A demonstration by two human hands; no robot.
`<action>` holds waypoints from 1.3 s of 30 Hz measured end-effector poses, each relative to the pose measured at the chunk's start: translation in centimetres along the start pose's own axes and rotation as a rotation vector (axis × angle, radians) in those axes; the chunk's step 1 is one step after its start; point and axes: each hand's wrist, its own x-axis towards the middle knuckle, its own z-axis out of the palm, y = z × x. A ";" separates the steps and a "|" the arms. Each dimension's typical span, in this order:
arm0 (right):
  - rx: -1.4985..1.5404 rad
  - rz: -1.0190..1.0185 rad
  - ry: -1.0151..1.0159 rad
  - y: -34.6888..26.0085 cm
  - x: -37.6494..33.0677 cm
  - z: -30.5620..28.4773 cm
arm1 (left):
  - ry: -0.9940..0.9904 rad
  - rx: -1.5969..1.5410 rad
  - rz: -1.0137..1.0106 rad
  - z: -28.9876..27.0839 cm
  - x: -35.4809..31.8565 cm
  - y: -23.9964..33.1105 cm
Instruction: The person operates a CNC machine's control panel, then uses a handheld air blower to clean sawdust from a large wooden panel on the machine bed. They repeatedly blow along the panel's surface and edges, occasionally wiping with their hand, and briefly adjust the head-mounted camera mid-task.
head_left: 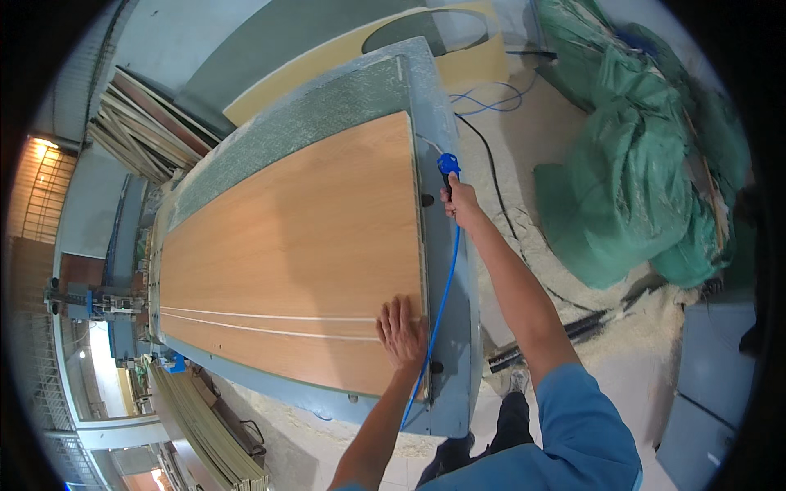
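Observation:
A large wood-grain panel [286, 237] lies flat on a machine bed, with two pale lines running lengthwise near its lower side. My left hand [401, 337] rests flat on the panel's near right corner, fingers stretched out, holding nothing. Beyond the panel's right edge, my right hand [463, 204] is closed around the dark handle of a blue air blow gun [447, 164]. Its thin nozzle points away toward the panel's far corner. From the gun, a blue hose [446, 307] runs down along the panel's edge and passes by my left wrist.
The blue-grey machine bed [460, 344] is dusty at its far end. A gantry [98, 303] stands at the left. Green sacks [614, 164] and sawdust [630, 327] lie on the right. Stacked boards [192, 425] stand lower left; strips [139, 127] lean at the back.

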 end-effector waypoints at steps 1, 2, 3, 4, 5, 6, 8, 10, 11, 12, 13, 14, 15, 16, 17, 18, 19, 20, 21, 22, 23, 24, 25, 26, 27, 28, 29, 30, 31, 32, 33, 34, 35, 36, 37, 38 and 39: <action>-0.014 0.000 -0.013 -1.1 1.8 0.9 | 0.010 0.004 0.010 -0.1 0.1 0.0; -0.034 0.015 0.005 -1.6 3.2 1.7 | 0.000 0.001 -0.009 -0.2 0.1 0.0; -0.020 0.010 -0.046 -2.6 4.7 2.5 | 0.002 -0.008 -0.009 -0.3 0.3 0.1; -0.018 0.017 -0.064 -3.4 6.1 2.9 | -0.001 -0.020 -0.011 -0.3 0.4 0.3; -0.032 0.051 -0.036 -3.7 6.9 3.0 | -0.024 -0.015 -0.038 -0.4 0.5 0.4; -0.041 0.057 -0.119 -3.8 7.5 2.9 | 0.017 -0.025 -0.008 -0.5 0.5 0.5; -0.099 0.110 -0.149 -3.6 7.9 1.9 | -0.006 -0.044 -0.035 -0.6 0.7 0.5; -0.178 0.090 -0.228 -2.4 6.7 -0.4 | 0.023 -0.050 -0.017 -0.7 0.7 0.5; -0.229 0.079 -0.202 -1.8 5.7 -1.5 | 0.027 -0.052 -0.015 -0.7 0.6 0.5; -0.238 0.070 -0.265 -0.7 4.2 -2.6 | 0.047 -0.053 -0.008 -0.6 0.4 0.4; -0.255 0.060 -0.290 0.6 2.1 -3.9 | 0.058 -0.047 -0.004 -0.5 0.3 0.4; -0.281 0.068 -0.270 2.2 -0.4 -5.5 | 0.029 -0.060 0.003 -0.4 0.1 0.4; -0.286 0.060 -0.315 3.7 -3.1 -7.0 | 0.025 -0.070 0.007 -0.3 0.0 0.3; -0.312 0.068 -0.317 5.3 -6.0 -8.1 | 0.047 -0.073 0.006 -0.4 0.0 0.0; -0.276 0.132 -0.406 6.6 -9.0 -9.2 | 0.033 -0.058 0.019 -0.4 -0.1 -0.1; -0.309 0.116 -0.379 8.2 -12.1 -9.7 | -0.016 -0.028 -0.003 -0.6 0.0 -0.2; -0.337 0.153 -0.391 9.4 -15.3 -10.5 | 0.059 -0.058 0.012 -0.8 -0.1 -0.2; -0.329 0.176 -0.434 10.6 -18.7 -11.7 | 0.022 -0.081 -0.010 -1.1 -0.3 -0.1; -0.349 0.260 -0.370 11.9 -21.5 -12.5 | 0.085 -0.152 -0.002 -1.4 -0.5 -0.1; -0.346 0.315 -0.304 13.5 -24.2 -13.2 | 0.077 -0.224 0.000 -1.6 -1.2 0.0; -0.436 0.252 -0.245 14.8 -26.9 -14.0 | 0.163 -0.325 0.024 -2.0 -2.2 0.2; -0.499 0.192 -0.252 16.1 -29.7 -14.9 | 0.156 -0.421 0.004 -2.3 -3.6 0.9; -0.467 0.276 -0.189 17.3 -31.7 -15.3 | 0.190 -0.594 -0.002 -2.5 -6.1 1.7; -0.380 0.315 -0.234 18.2 -34.2 -16.3 | 0.082 -0.759 -0.072 -2.9 -9.9 2.6; -0.380 0.326 -0.228 19.1 -36.6 -16.7 | 0.032 -0.828 -0.044 -3.6 -13.9 3.1; -0.384 0.380 -0.320 19.5 -38.5 -17.1 | -0.060 -0.894 -0.041 -4.5 -18.3 3.3; -0.398 0.425 -0.258 20.2 -40.8 -17.3 | -0.274 -0.994 -0.027 -5.4 -22.2 3.3; -0.417 0.465 -0.189 20.5 -42.6 -17.2 | -0.506 -1.070 -0.016 -6.2 -25.3 2.9; -0.416 0.529 -0.231 20.1 -43.6 -17.1 | -0.477 -1.185 0.000 -6.9 -28.3 2.5; -0.413 0.591 -0.249 19.5 -44.9 -17.5 | -0.446 -1.297 0.042 -7.7 -31.6 2.1; -0.387 0.648 -0.240 19.3 -46.4 -17.9 | -0.607 -1.189 0.005 -8.3 -33.7 0.9; -0.284 0.706 -0.283 18.4 -46.8 -18.2 | -0.688 -1.072 0.015 -8.4 -35.4 -0.2; -0.274 0.719 -0.082 17.8 -46.3 -18.0 | -0.847 -0.977 -0.032 -8.6 -37.0 -1.4; -0.240 0.648 -0.160 16.2 -45.0 -18.1 | -0.918 -0.884 -0.065 -9.0 -38.6 -2.8; -0.156 0.611 -0.116 14.5 -42.5 -17.6 | -0.935 -0.806 -0.010 -9.3 -39.5 -4.0; -0.055 0.538 -0.167 12.3 -39.8 -17.1 | -0.963 -0.727 0.028 -9.7 -40.3 -4.8; -0.020 0.478 -0.059 10.4 -36.8 -16.0 | -0.929 -0.768 -0.030 -10.2 -40.9 -5.5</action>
